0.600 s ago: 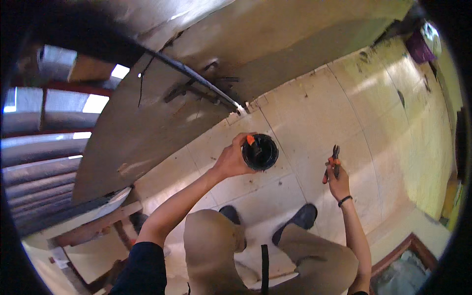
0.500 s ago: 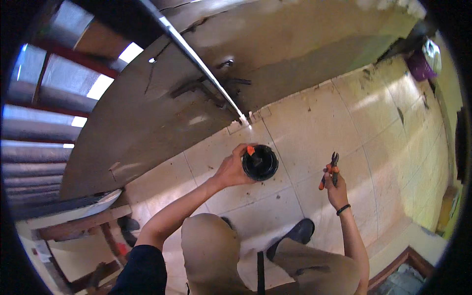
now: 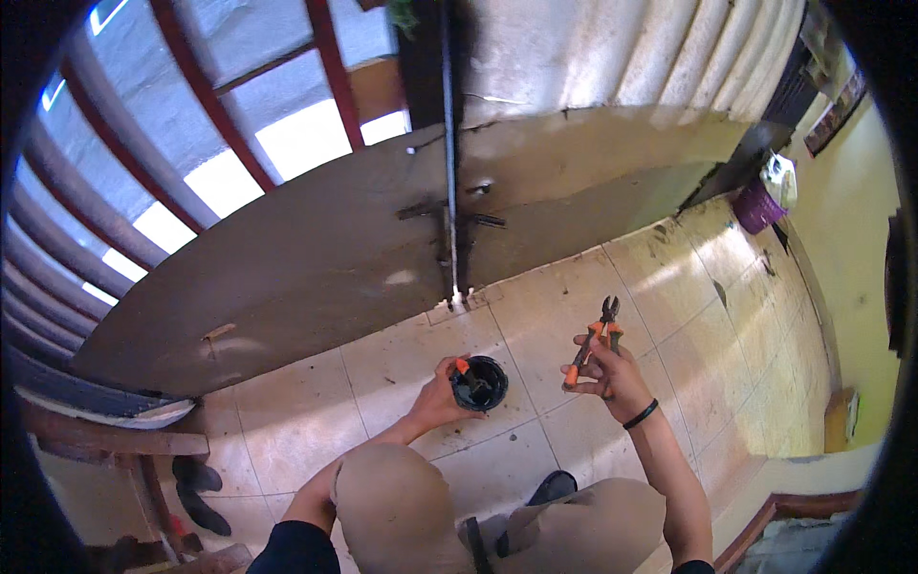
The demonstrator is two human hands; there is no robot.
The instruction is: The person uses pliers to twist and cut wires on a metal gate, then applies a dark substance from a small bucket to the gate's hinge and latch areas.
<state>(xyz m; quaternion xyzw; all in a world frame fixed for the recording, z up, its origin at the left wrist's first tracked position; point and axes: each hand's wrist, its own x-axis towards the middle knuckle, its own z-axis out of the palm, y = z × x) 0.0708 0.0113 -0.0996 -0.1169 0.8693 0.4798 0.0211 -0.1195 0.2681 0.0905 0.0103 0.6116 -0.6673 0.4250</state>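
In front of my knees, my left hand (image 3: 438, 398) grips a round black open-topped container (image 3: 504, 385) by its left side. An orange-ended thing (image 3: 463, 365) stands inside against the rim; its lower part is dark and its kind is unclear. To the right, my right hand (image 3: 622, 381) holds a pair of cutting pliers (image 3: 599, 330) with orange and black handles. Their jaws point away from me and look slightly parted. My fingers lie spread around the handles, and a black band circles that wrist.
A low brown wall (image 3: 316, 277) with a barred gate (image 3: 206, 86) spans the far side. A metal post (image 3: 451, 172) meets the tiled floor (image 3: 574, 287). A purple bucket (image 3: 758, 209) stands far right. Dark shoes (image 3: 203, 497) lie at left beside wooden furniture (image 3: 115, 435).
My view has tilted up and turned, showing more of the gate. The container sits lower in view. My right hand has come closer to it, with the pliers' handles spread wider.
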